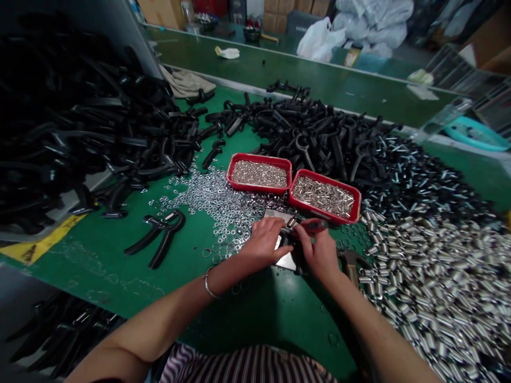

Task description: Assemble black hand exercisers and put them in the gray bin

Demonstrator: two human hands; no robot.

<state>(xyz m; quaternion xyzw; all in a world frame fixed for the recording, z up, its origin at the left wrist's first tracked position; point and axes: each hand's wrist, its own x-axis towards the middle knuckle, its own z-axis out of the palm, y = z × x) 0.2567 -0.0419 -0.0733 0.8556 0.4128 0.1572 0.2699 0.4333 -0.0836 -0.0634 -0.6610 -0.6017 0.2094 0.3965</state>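
Near the middle of the green table, my left hand [265, 240] presses its fingers on a dark part with a metal spring [292, 222], over a flat metal plate [286, 260]. On the right of that part, my right hand [320, 250] is closed round a tool with a red handle [313, 226]; its tip is hidden between the hands. Just beyond the hands stand two red trays, one with tiny rings [259, 189] and one with small pins [325, 214]. A black hand grip with a spring [159, 234] lies apart on the left.
Black handles [319, 130] are heaped behind the trays and in a bin at left. Metal springs [435, 287] and dark-and-silver screws [419, 170] cover the right side. Washers [215, 199] are scattered left of the trays. A hammer [352, 266] lies beside my right wrist.
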